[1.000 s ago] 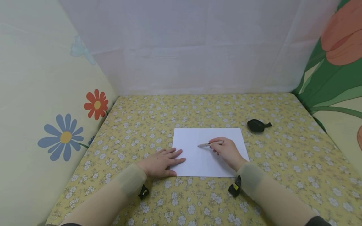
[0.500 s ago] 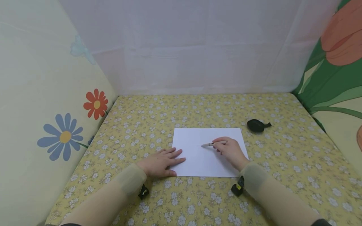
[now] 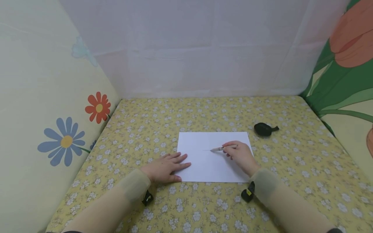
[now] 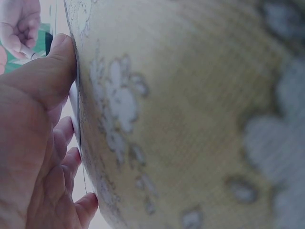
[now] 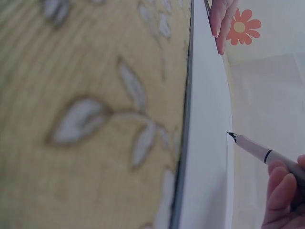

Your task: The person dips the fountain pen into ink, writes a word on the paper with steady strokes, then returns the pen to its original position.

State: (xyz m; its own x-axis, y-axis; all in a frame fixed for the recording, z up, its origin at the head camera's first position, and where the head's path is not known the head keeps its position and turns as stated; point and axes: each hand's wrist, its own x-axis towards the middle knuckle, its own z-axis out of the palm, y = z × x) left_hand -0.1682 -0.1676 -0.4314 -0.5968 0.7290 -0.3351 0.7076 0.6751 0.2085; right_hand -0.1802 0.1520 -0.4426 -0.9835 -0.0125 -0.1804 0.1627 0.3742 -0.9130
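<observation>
A white sheet of paper [image 3: 201, 171] lies on the floral tablecloth, with a thin short line [image 3: 206, 150] near its middle. My left hand [image 3: 164, 167] rests with spread, straight fingers on the sheet's left edge. In the left wrist view, its fingers [image 4: 62, 171] reach across the paper's edge. Over the right half, my right hand [image 3: 240, 157] pinches a light-coloured fountain pen [image 3: 224, 149], tilted with its tip at the right end of the line. The right wrist view shows the pen's dark nib [image 5: 231, 135] right at the paper surface and a black ring round its barrel.
Beyond the paper's upper right corner lies a small black rounded object [image 3: 263, 129] with a short tail. The yellow tablecloth [image 3: 145, 119] runs back to a pale cloth wall [image 3: 175, 64]. Flower-printed panels stand at left and right.
My right hand has slid a little to the right with the fountain pen, and a thin line now shows behind the nib. My left hand has stayed in place.
</observation>
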